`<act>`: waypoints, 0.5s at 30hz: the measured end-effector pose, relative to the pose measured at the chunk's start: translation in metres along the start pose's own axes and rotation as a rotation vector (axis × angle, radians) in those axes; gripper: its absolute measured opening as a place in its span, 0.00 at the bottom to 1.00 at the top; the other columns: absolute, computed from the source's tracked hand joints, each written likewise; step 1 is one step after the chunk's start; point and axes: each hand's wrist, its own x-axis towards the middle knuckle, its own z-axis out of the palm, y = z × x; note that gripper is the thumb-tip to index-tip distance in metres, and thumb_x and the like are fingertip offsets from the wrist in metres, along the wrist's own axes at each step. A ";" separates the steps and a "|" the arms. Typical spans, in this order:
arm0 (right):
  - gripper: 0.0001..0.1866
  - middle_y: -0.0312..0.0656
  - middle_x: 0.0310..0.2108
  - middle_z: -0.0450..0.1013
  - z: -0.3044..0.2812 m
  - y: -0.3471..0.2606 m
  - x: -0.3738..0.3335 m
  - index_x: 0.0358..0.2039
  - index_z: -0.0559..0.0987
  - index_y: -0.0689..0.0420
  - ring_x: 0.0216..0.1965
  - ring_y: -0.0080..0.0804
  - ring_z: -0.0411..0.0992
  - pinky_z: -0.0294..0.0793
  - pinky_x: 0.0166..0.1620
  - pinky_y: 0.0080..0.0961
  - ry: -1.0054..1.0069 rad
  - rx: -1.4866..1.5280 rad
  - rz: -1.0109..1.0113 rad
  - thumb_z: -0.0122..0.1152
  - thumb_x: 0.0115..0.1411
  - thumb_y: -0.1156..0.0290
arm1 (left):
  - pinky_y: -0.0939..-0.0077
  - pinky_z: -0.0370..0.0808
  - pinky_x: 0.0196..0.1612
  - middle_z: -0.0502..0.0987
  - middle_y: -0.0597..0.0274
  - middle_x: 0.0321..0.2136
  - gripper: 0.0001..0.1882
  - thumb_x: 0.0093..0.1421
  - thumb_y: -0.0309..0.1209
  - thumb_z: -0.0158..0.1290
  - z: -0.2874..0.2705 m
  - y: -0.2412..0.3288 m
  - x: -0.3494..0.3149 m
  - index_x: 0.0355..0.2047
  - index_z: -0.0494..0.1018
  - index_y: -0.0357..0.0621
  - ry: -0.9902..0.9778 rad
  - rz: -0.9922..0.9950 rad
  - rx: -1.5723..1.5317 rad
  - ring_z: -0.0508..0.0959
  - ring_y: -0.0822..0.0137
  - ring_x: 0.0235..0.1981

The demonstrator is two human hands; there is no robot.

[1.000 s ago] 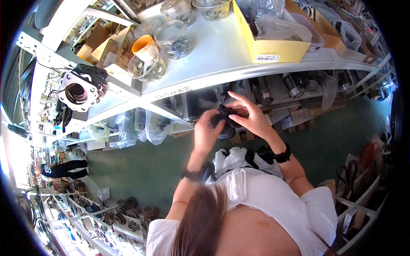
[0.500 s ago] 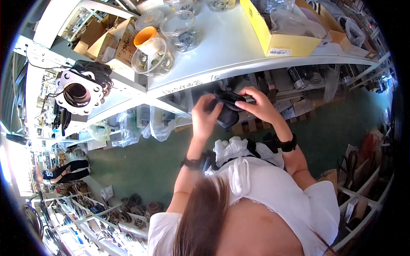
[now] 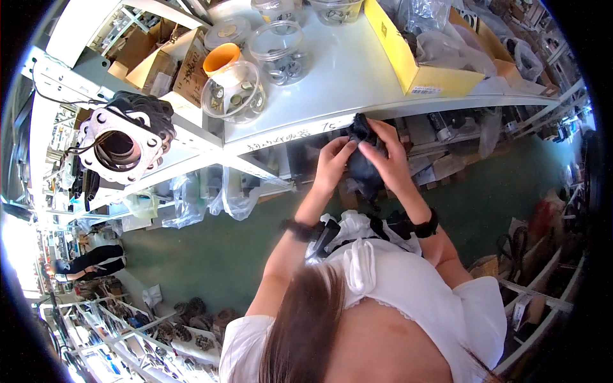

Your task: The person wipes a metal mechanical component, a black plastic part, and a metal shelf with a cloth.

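Observation:
Both hands hold a soft black bag (image 3: 365, 177) in front of the shelf edge; it looks crumpled, and I cannot make out what is inside. My left hand (image 3: 332, 162) pinches its left side between thumb and fingers. Around its upper right side my right hand (image 3: 389, 157) is closed, the thumb pressing on the front. The bag's gathered top pokes up above the fingers, and its lower part hangs down between my hands. A black band sits on each wrist.
Clear round tubs (image 3: 233, 96) of small parts and an orange ring (image 3: 221, 59) stand on the white shelf (image 3: 319, 83). A yellow box (image 3: 426, 78) holds plastic bags. Metal gaskets (image 3: 116, 145) hang at left. Another person (image 3: 96, 262) is far left; racks stand lower left and right.
My hands have moved right with the black bag. It has turned more upright, its top now by my right fingers. The person at far left has bent or shifted.

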 end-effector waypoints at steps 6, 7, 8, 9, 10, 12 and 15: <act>0.25 0.46 0.46 0.63 0.007 -0.011 0.006 0.47 0.65 0.63 0.49 0.41 0.58 0.56 0.51 0.34 0.041 -0.464 -0.204 0.56 0.49 0.67 | 0.89 0.61 0.24 0.69 0.73 0.22 0.13 0.56 0.35 0.47 0.006 0.003 0.008 0.33 0.70 0.36 -0.057 0.076 -0.046 0.65 0.83 0.23; 0.25 0.46 0.46 0.63 0.011 -0.013 0.008 0.47 0.65 0.63 0.49 0.42 0.58 0.57 0.51 0.36 0.053 -0.609 -0.229 0.56 0.49 0.67 | 0.88 0.63 0.26 0.70 0.71 0.23 0.13 0.56 0.35 0.46 0.000 0.000 0.009 0.34 0.70 0.35 -0.091 0.033 -0.046 0.66 0.82 0.24; 0.25 0.46 0.46 0.62 0.016 -0.016 0.008 0.47 0.66 0.63 0.49 0.42 0.58 0.58 0.50 0.37 0.064 -0.659 -0.264 0.56 0.48 0.67 | 0.86 0.65 0.27 0.71 0.70 0.24 0.14 0.56 0.34 0.45 -0.005 -0.004 0.010 0.35 0.69 0.34 -0.125 -0.010 -0.045 0.68 0.80 0.25; 0.25 0.46 0.46 0.62 0.023 -0.019 0.009 0.47 0.66 0.63 0.49 0.42 0.58 0.58 0.50 0.37 0.064 -0.659 -0.267 0.56 0.48 0.67 | 0.86 0.65 0.27 0.71 0.70 0.24 0.14 0.56 0.34 0.45 -0.009 -0.010 0.012 0.35 0.69 0.34 -0.124 -0.008 -0.046 0.68 0.80 0.25; 0.25 0.45 0.45 0.62 0.031 -0.023 0.009 0.46 0.66 0.63 0.49 0.42 0.58 0.58 0.50 0.37 0.048 -0.724 -0.266 0.56 0.48 0.67 | 0.85 0.66 0.30 0.71 0.68 0.26 0.14 0.56 0.34 0.44 -0.013 -0.016 0.012 0.36 0.69 0.33 -0.090 0.137 0.041 0.69 0.79 0.27; 0.23 0.44 0.45 0.62 0.048 -0.028 0.012 0.45 0.67 0.62 0.48 0.42 0.59 0.58 0.49 0.36 0.030 -0.802 -0.274 0.55 0.49 0.67 | 0.83 0.66 0.33 0.72 0.65 0.28 0.15 0.56 0.35 0.44 -0.029 -0.017 0.007 0.36 0.69 0.33 -0.056 0.134 0.147 0.69 0.76 0.29; 0.20 0.43 0.43 0.63 0.074 -0.035 0.015 0.43 0.69 0.62 0.46 0.40 0.60 0.59 0.47 0.35 0.020 -0.837 -0.311 0.54 0.49 0.67 | 0.80 0.67 0.36 0.72 0.61 0.32 0.17 0.56 0.36 0.43 -0.047 -0.005 -0.003 0.36 0.68 0.32 0.042 -0.055 -0.073 0.70 0.73 0.32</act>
